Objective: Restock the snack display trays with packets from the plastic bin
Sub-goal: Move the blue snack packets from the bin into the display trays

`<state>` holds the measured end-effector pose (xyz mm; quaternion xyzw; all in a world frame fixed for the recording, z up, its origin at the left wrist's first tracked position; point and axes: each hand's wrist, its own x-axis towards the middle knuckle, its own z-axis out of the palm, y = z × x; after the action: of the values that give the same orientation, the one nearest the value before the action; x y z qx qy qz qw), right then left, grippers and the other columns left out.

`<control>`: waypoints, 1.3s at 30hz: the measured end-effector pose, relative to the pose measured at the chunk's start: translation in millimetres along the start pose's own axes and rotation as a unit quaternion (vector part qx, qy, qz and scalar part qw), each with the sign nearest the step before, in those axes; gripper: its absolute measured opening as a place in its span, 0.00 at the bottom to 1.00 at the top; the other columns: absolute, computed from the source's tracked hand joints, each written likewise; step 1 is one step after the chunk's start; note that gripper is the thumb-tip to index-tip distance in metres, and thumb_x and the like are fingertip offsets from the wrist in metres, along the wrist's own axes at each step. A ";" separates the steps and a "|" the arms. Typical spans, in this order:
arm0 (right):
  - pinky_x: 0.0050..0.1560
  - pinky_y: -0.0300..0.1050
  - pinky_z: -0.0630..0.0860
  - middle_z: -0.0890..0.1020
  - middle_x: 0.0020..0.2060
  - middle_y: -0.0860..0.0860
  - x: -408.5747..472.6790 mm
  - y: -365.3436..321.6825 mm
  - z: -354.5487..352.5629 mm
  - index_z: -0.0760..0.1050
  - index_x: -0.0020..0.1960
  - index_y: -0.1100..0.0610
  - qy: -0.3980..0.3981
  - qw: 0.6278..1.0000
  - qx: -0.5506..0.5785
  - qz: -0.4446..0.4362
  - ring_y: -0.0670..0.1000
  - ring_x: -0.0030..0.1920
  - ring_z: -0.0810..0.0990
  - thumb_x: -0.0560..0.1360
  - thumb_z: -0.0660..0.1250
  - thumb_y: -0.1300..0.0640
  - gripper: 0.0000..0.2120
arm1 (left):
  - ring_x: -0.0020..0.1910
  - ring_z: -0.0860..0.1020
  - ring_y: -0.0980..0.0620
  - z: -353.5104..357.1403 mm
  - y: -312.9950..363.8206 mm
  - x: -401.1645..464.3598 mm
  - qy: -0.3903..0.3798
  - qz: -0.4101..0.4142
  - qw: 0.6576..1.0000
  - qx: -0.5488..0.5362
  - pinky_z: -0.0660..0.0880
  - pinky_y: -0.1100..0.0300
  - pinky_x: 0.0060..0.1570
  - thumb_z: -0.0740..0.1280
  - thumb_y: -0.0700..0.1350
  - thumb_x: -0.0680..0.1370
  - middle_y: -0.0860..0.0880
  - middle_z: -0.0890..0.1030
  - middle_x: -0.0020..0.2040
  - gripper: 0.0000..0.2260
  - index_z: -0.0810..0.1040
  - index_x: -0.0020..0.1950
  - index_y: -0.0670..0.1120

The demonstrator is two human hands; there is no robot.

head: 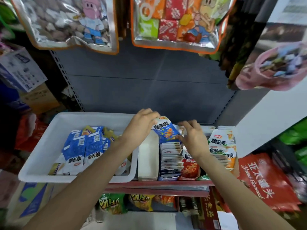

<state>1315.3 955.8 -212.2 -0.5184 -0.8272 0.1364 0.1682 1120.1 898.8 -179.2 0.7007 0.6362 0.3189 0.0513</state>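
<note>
A white plastic bin (pixel 41 151) stands on the shelf at the left and holds several blue and white snack packets (pixel 83 146). To its right stand narrow display trays: a white empty one (pixel 147 161), a blue one (pixel 167 177) packed with upright packets, a red one (pixel 190 170) and one with orange and white packets (pixel 221 146). My left hand (pixel 141 125) grips the top of a blue packet (pixel 166 130) held above the back of the blue tray. My right hand (pixel 191 136) touches the packet's right edge with curled fingers, over the red tray.
Large snack bags (pixel 176 22) hang overhead from the grey shelf back panel (pixel 141 90). A red bag (pixel 265 181) lies at the right. Chip bags (pixel 113 203) sit on the lower shelf under the red shelf edge (pixel 157 185). Cardboard boxes (pixel 38 98) stack at the left.
</note>
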 end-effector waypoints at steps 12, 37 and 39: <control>0.62 0.28 0.58 0.68 0.71 0.55 4.8 -5.7 -11.3 0.61 0.74 0.58 -0.158 0.984 0.074 -0.047 0.53 0.69 0.68 0.74 0.62 0.69 0.30 | 0.58 0.73 0.47 44.3 27.5 4.3 -0.149 -0.034 0.985 0.085 0.72 0.51 0.53 0.63 0.36 0.77 0.46 0.76 0.56 0.12 0.72 0.60 0.44; 0.70 0.44 0.58 0.52 0.77 0.52 -1.6 -202.9 137.8 0.49 0.77 0.58 -0.308 0.925 -0.052 -0.217 0.50 0.76 0.53 0.80 0.59 0.55 0.30 | 0.63 0.71 0.40 -48.1 -200.9 -157.5 -0.158 -0.442 0.881 0.063 0.70 0.50 0.60 0.68 0.44 0.76 0.39 0.72 0.64 0.20 0.70 0.65 0.38; 0.72 0.43 0.52 0.45 0.77 0.50 -0.8 -213.0 150.0 0.43 0.78 0.58 -0.329 0.907 -0.119 -0.234 0.49 0.76 0.46 0.81 0.55 0.50 0.32 | 0.64 0.71 0.41 -46.7 -217.8 -163.8 -0.190 -0.445 0.874 0.050 0.69 0.51 0.61 0.71 0.46 0.74 0.40 0.71 0.66 0.27 0.67 0.69 0.38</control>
<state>1079.8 856.8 -263.0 -0.2521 -0.9432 0.1565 -0.1493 911.2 772.2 -308.7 0.3926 0.8735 0.0910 0.2729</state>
